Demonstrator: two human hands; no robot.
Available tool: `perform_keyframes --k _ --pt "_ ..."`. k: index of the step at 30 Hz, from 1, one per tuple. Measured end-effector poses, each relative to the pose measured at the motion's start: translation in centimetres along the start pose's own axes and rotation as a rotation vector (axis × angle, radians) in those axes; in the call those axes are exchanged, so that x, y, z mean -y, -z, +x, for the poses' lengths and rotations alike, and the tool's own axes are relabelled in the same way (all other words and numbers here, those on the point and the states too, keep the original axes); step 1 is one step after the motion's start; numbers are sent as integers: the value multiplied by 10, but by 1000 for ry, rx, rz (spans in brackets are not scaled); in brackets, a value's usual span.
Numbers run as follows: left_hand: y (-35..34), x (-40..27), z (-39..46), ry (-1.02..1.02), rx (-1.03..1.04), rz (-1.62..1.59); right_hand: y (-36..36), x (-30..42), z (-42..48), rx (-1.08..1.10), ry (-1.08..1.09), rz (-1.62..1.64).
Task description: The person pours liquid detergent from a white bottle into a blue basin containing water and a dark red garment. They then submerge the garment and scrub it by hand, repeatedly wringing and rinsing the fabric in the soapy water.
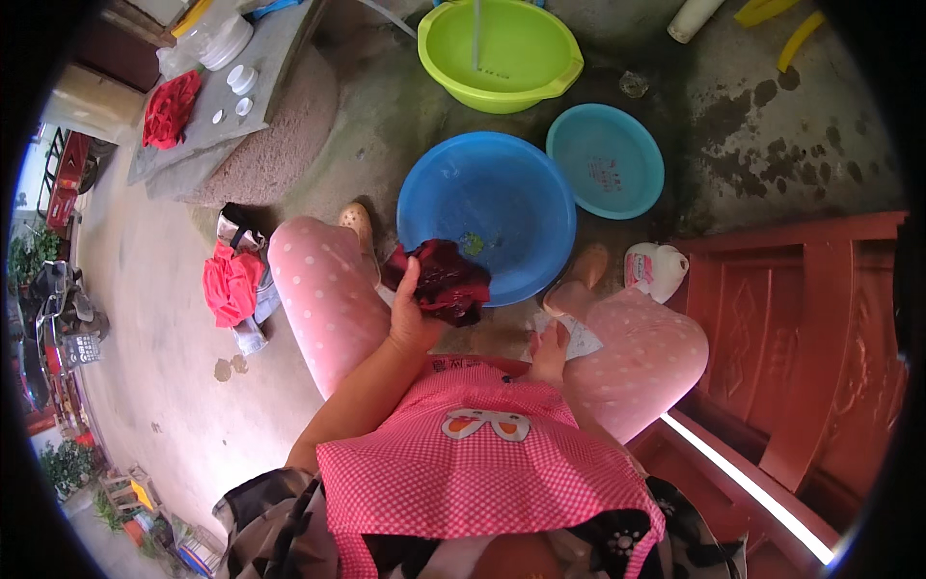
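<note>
My left hand (416,318) grips a bunched dark red and black cloth (445,279) that looks wet. The cloth hangs over the near left rim of a large blue plastic basin (499,195). Inside that basin is a small green patch (472,243), too unclear to name. My right hand (550,351) is low beside my right knee, close to a pale sheet-like thing (582,339) on the floor. Its fingers are partly hidden, and whether they hold anything is unclear.
A lime-green basin (448,54) with a hose (476,36) stands beyond, beside a teal basin (608,163). Clothes (233,286) lie on the floor at left. A white jug (655,268) stands by a red wooden door (752,326). A slab (210,145) bears a red cloth (170,112).
</note>
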State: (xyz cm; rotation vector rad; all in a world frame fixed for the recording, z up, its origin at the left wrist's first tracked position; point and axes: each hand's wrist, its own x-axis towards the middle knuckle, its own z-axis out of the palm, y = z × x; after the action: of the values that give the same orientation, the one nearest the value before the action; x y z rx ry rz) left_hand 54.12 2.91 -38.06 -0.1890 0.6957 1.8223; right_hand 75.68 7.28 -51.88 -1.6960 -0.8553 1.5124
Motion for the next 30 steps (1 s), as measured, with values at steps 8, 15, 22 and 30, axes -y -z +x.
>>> perform_keyframes --k 8,15,22,30 --pt "0 -19 57 8 -38 55 22 60 -53 171 56 211" --pt "-45 34 128 -39 159 -127 16 86 -48 321 258 121" --pt "-4 38 99 6 -34 -164 -54 194 33 280 2 10" --pt "8 18 133 11 -34 -60 -165 118 36 624 148 217"
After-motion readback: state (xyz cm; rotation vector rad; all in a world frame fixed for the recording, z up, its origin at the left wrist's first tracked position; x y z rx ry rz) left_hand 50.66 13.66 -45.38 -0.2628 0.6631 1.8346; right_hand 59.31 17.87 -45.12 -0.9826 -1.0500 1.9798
